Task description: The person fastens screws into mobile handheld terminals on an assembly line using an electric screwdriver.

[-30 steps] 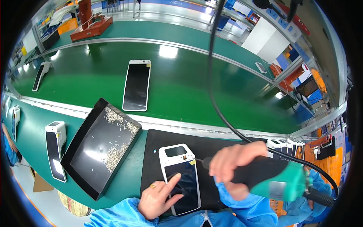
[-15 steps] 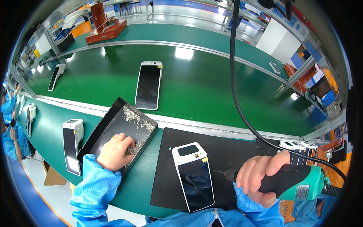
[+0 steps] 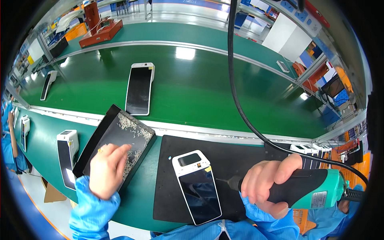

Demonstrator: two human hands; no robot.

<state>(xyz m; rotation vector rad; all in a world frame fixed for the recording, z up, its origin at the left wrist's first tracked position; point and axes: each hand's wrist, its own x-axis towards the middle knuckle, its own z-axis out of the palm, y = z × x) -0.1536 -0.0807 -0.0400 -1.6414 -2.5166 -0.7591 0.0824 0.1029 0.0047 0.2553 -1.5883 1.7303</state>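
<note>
My left hand is above the near part of a black tray, fingertips pinched together; what they hold, if anything, is too small to name. Small silvery screws lie scattered along the tray's right side. In my right hand is a green and black electric screwdriver, its thin bit pointing left. Between my hands, a white handheld terminal with a dark screen lies face up on a black mat. The bit's tip is just right of the terminal, seemingly apart from it.
Another terminal lies on the green conveyor belt. One more terminal stands left of the tray. A black cable hangs across the right side. Several white devices are lined up at right. A co-worker's arm shows far left.
My left hand has lifted off the screws and drawn back toward me, its fingers now pinched. The view has shifted slightly to the right; the screwdriver stays in my right hand.
</note>
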